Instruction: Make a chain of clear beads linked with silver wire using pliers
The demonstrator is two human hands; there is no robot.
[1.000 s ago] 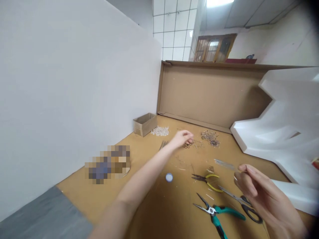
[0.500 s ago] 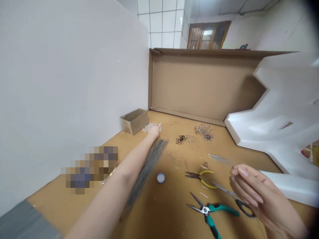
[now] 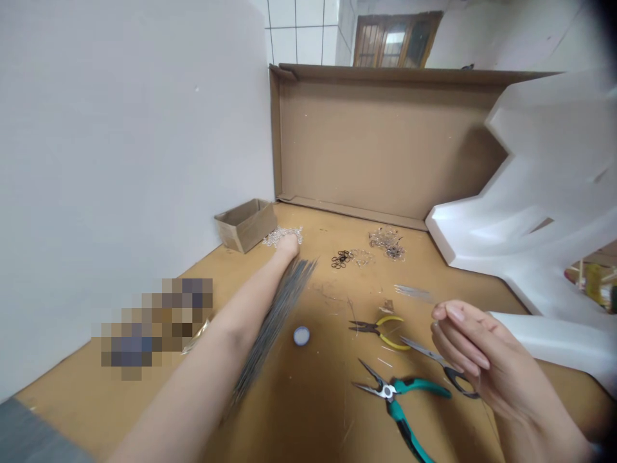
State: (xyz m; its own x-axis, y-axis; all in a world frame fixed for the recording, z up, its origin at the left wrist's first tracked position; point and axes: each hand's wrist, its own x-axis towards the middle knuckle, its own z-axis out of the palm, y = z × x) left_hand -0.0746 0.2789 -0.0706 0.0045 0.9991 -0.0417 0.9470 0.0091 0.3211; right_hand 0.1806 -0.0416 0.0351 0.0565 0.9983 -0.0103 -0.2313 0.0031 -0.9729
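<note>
My left hand [image 3: 288, 245] reaches into the front edge of a pile of small clear pieces [image 3: 279, 237] beside a cardboard box; its fingers are mostly hidden. Under the left forearm lies a bundle of thin grey wires [image 3: 274, 328]. Raised over the right side of the table, my right hand [image 3: 470, 347] has thumb and forefinger pinched together. A thin strand [image 3: 490, 418] hangs below that hand and seems to come from the pinch, though its held end is too fine to see. Scissors [image 3: 427, 354] lie just left of the right hand.
Teal-handled pliers [image 3: 388, 392], yellow-handled pliers [image 3: 378, 326] and a round white lid [image 3: 301, 335] lie mid-table. Black rings [image 3: 342, 259] and a heap of small metal pieces [image 3: 386, 242] lie farther back. The cardboard box [image 3: 245, 225] stands left; white foam [image 3: 482, 238] borders the right.
My left hand has moved left from beside the black rings to the clear pieces, uncovering the rings and the wire bundle. The right hand stays pinched. The view has shifted.
</note>
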